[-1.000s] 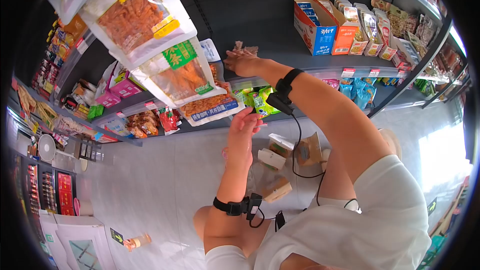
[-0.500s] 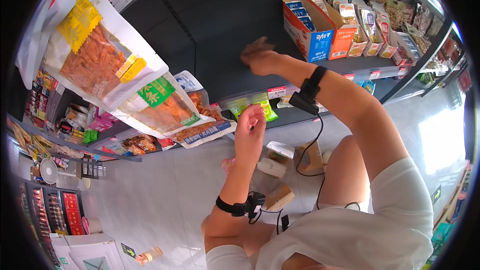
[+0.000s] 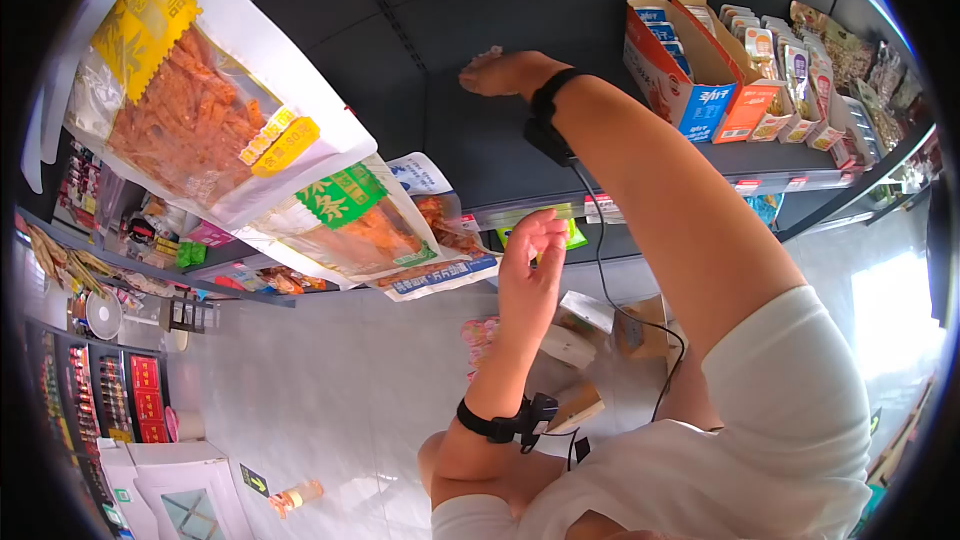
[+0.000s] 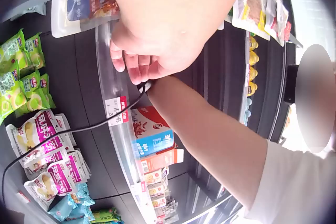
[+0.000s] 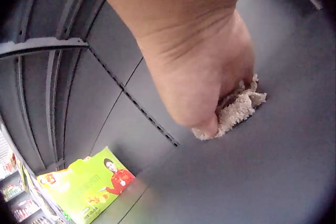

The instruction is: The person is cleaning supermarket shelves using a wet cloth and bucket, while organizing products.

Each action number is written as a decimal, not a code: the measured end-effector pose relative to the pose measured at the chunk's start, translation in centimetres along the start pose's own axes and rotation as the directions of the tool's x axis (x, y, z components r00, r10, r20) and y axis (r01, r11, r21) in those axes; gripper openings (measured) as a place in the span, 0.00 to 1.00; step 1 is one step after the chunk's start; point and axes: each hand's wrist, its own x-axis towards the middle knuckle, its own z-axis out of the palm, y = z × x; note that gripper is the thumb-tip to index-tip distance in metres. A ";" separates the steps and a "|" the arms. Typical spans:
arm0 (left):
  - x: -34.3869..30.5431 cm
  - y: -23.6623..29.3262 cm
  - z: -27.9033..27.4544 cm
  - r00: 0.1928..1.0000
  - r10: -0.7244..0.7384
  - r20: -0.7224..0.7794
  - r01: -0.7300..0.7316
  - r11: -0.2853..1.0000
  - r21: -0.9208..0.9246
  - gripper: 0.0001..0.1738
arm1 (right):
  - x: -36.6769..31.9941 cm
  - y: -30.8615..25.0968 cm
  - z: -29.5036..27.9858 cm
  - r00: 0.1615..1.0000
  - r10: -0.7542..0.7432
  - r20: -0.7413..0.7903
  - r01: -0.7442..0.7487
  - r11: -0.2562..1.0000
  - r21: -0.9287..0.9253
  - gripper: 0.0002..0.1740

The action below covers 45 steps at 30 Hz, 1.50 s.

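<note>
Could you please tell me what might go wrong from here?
The cable from the right wrist camera hangs across the front edge of the shelf, so it might snag.
The right hand holds a cloth on the same shelf as the open blue-fronted box, so a wide sweep could knock it.

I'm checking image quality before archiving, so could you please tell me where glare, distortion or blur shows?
Head: fisheye bends the long dark grey shelf, white glare at right on the grey tiled floor; left wrist: upper right overexposed, a blurred grey oval below; right wrist: dimmer light on the crumpled beige cloth.
</note>
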 end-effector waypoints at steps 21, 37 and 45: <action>-4.7 2.7 2.5 0.998 -0.016 0.068 0.029 0.982 -0.187 0.18 | -19.5 -3.3 4.8 0.936 0.244 -0.253 -0.320 0.890 -0.326 0.21; -7.2 2.8 1.9 0.989 -0.151 -0.010 0.148 0.978 -0.148 0.17 | -28.0 -7.4 1.9 0.832 0.493 -0.255 -0.467 0.870 0.158 0.11; -6.9 1.0 1.7 0.987 -0.160 0.032 0.163 0.975 -0.147 0.14 | -19.6 -2.5 4.1 0.889 0.422 -0.179 -0.438 0.897 -0.060 0.21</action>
